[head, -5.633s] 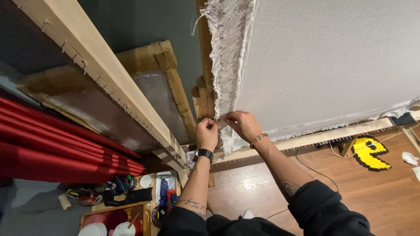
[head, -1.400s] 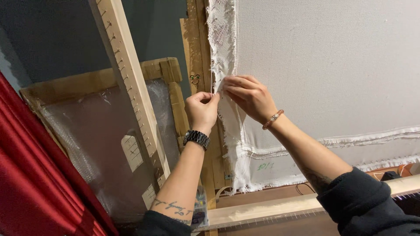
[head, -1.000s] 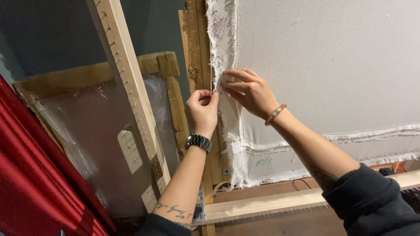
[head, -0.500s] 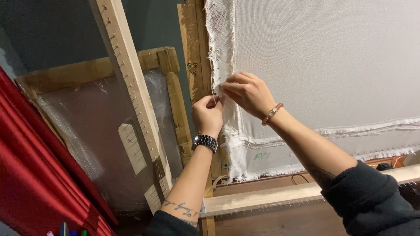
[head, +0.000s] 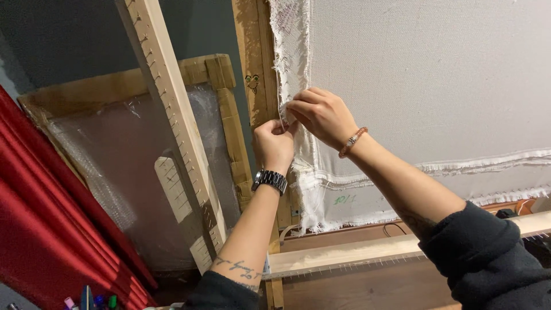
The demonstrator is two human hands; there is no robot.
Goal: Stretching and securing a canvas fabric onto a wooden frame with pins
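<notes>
at the left edge of the big upright frame, both hands work on the frayed edge (head: 295,69) of the white cloth (head: 436,74). the left hand (head: 274,146) is curled shut, thumb and forefinger pinched on the loose edge just beside the wooden post (head: 255,57) of the frame. a dark watch (head: 270,180) sits on that wrist, and writing is inked along the forearm. the right hand (head: 321,115) lies just above and to the right, touching the left, fingers bent and closed on the same strip of fabric where it folds over the post. a bead bracelet (head: 352,142) circles the right wrist; the dark sleeve (head: 488,258) is pushed up the forearm.

the cloth is stretched flat over most of the frame, filling the upper right of the view. its left margin is ragged and hangs in loose threads down the post. a doubled, frayed hem runs across the lower part, above the bottom rail (head: 356,252), which carries a row of small nails.

to the left, a pale beam (head: 172,126) with nails along its face leans at an angle. behind it stands a second wooden frame (head: 115,92) wrapped in clear plastic. red drapery (head: 40,229) fills the lower left corner. a few pen tips (head: 89,299) show at the bottom edge.
</notes>
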